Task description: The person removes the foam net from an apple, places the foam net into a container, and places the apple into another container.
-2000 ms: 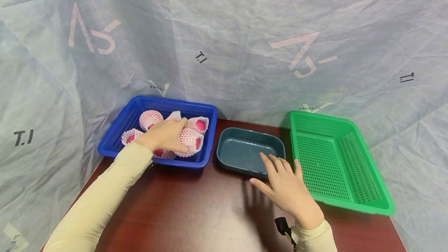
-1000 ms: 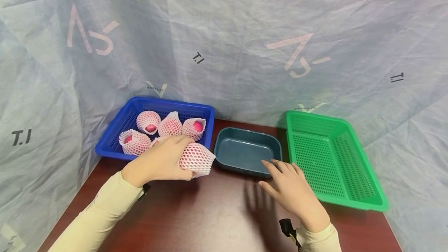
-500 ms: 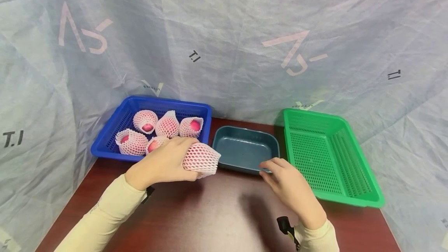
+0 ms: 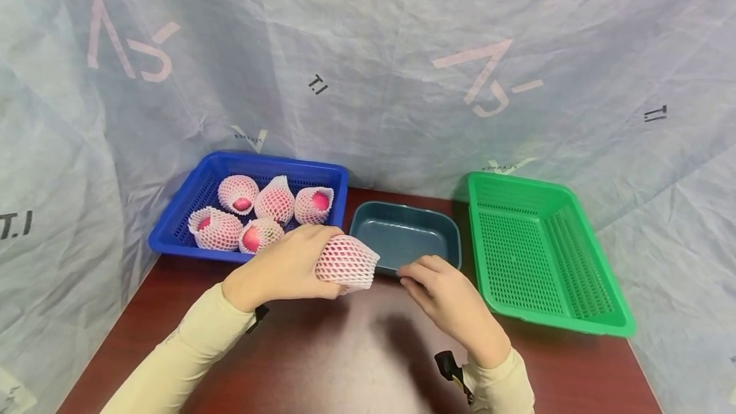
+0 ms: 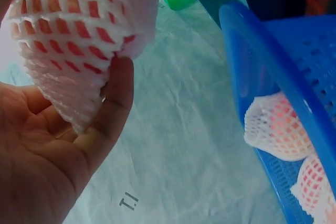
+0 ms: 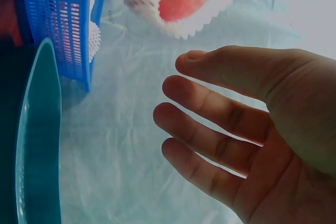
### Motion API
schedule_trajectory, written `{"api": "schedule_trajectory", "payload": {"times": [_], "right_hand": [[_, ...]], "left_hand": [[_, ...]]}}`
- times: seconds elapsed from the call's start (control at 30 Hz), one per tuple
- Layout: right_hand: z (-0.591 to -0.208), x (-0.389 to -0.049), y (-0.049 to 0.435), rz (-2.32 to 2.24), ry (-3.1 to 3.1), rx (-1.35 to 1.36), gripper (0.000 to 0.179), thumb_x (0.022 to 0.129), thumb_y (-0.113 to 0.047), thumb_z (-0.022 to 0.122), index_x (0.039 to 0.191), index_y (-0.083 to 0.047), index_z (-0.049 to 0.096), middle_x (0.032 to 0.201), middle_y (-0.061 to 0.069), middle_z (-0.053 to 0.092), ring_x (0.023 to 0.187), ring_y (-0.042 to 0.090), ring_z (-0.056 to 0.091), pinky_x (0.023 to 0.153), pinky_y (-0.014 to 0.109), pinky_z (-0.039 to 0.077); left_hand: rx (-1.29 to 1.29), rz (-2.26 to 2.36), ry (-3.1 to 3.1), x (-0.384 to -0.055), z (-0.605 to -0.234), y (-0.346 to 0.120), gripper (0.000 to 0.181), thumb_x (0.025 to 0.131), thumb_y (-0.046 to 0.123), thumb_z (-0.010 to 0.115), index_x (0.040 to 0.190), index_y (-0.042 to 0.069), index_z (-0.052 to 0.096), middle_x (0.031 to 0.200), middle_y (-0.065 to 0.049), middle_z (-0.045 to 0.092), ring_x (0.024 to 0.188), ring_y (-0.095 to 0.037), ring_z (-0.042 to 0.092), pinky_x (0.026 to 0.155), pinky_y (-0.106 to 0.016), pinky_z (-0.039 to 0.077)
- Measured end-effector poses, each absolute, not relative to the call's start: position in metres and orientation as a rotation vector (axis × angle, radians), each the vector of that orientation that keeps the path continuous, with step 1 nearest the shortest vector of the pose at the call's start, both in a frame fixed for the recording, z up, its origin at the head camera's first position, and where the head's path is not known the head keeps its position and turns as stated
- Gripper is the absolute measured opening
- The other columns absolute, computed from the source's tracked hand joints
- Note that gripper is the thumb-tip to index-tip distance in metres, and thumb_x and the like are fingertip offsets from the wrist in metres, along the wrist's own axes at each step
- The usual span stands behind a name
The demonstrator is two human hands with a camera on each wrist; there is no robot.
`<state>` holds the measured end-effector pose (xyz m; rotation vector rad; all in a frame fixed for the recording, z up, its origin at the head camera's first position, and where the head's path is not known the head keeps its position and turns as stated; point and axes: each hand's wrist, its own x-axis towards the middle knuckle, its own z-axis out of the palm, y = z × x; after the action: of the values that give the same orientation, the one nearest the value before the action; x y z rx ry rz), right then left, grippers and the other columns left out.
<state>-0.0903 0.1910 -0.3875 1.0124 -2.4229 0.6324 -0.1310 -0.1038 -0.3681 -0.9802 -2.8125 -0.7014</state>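
My left hand [image 4: 287,270] grips a round red fruit [image 4: 347,264] in a white foam net sleeve, held over the table. In the left wrist view the thumb and fingers are around the netted fruit, whose sleeve tapers to a gathered end. The right wrist view shows the sleeve's other end, gaping with bare red skin. My right hand [image 4: 451,299] holds nothing; its fingers are slightly bent, pointing at the fruit with a small gap between. Behind both hands is the dark teal tray [image 4: 402,241], its front rim partly hidden by the right fingers.
At left stands a blue perforated basket [image 4: 299,161] with several netted fruits [image 4: 276,202] in it. A green perforated basket [image 4: 517,260] stands right of the tray. Grey-white cloth [image 4: 368,82] hangs behind the reddish-brown table [image 4: 310,350].
My left hand has lifted the netted fruit out of the blue basket and carried it right and toward me. My right hand has drawn its fingers together and moved left toward the fruit.
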Motion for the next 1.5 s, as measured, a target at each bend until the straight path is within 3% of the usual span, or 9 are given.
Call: {"api": "schedule_trajectory", "payload": {"times": [0.27, 0.57, 0.9, 1.23, 1.5], "right_hand": [[-0.391, -0.092, 0.184, 0.718, -2.395, 1.096, 0.02, 0.085, -0.003, 0.076, 0.104, -0.01, 0.074, 0.096, -0.005, 0.067, 0.088, 0.012, 0.061, 0.076, 0.028, 0.053], [-0.391, -0.092, 0.185, 0.849, -2.421, 1.055, 0.034, 0.084, -0.007, 0.076, 0.116, -0.004, 0.065, 0.106, 0.001, 0.062, 0.093, 0.014, 0.063, 0.082, 0.022, 0.053], [-0.398, -0.096, 0.185, 0.872, -2.591, 1.016, 0.05, 0.077, -0.037, 0.085, 0.116, -0.016, 0.062, 0.112, -0.004, 0.051, 0.105, 0.011, 0.049, 0.09, 0.029, 0.045], [-0.406, -0.098, 0.182, 0.924, -2.621, 0.982, 0.061, 0.069, -0.041, 0.087, 0.119, -0.02, 0.06, 0.109, -0.006, 0.048, 0.097, 0.01, 0.049, 0.083, 0.028, 0.046], [-0.408, -0.097, 0.179, 0.977, -2.557, 0.941, 0.055, 0.064, -0.04, 0.089, 0.103, -0.02, 0.057, 0.098, 0.001, 0.048, 0.08, 0.012, 0.048, 0.067, 0.025, 0.043]], "left_hand": [[-1.052, -0.749, -2.775, -0.13, -0.372, -0.09, 0.075, 0.068, 0.056, 0.081, 0.126, 0.015, 0.058, 0.109, 0.003, 0.06, 0.098, -0.013, 0.056, 0.086, -0.035, 0.051], [-1.15, -0.745, -2.706, -0.13, -0.37, -0.074, 0.077, 0.068, 0.052, 0.082, 0.126, 0.009, 0.057, 0.109, -0.001, 0.061, 0.098, -0.016, 0.056, 0.086, -0.035, 0.05], [-1.25, -0.754, -2.725, -0.125, -0.369, -0.068, 0.082, 0.069, 0.052, 0.083, 0.133, 0.008, 0.055, 0.118, -0.002, 0.061, 0.108, -0.017, 0.054, 0.091, -0.036, 0.049], [-1.364, -0.691, -2.683, -0.125, -0.373, -0.068, 0.087, 0.07, 0.052, 0.085, 0.136, 0.006, 0.053, 0.123, -0.005, 0.06, 0.115, -0.02, 0.053, 0.098, -0.037, 0.046], [-1.422, -0.77, -2.658, -0.128, -0.37, -0.07, 0.085, 0.07, 0.045, 0.088, 0.136, 0.005, 0.053, 0.123, -0.004, 0.061, 0.114, -0.02, 0.054, 0.097, -0.035, 0.047]]}}
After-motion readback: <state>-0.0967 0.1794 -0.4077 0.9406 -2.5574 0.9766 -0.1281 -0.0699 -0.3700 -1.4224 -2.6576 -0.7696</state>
